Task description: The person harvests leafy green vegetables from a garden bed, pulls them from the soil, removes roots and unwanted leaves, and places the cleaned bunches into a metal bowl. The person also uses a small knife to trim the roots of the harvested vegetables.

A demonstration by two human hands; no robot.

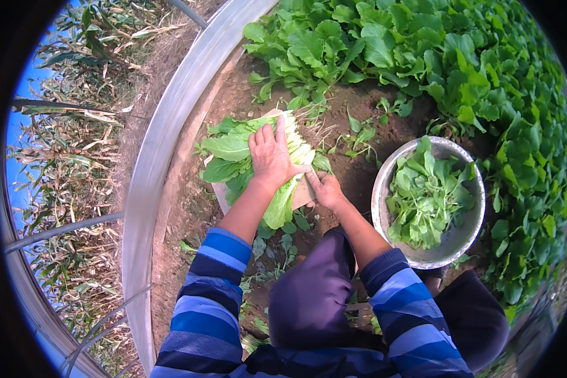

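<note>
A bundle of leafy greens (pixel 231 146) lies on a flat tan board (pixel 304 193) on the soil. Its pale stems (pixel 298 146) are side by side, with thin roots (pixel 314 127) past their ends. My left hand (pixel 271 156) rests palm down across the bundle, holding it against the board with fingers extended. My right hand (pixel 327 189) is at the board's right edge. Its extended finger meets my left thumb near the lowest stems, while the other fingers curl. Whether anything is inside those curled fingers is hidden.
A worn metal basin (pixel 478 208) holding loose greens (pixel 427 203) stands right of my right arm. Dense leafy plants (pixel 406 42) grow beyond and to the right. Plastic sheeting (pixel 146 189) curves along the left, with metal poles (pixel 66 234) and dry corn stalks (pixel 75 175) outside.
</note>
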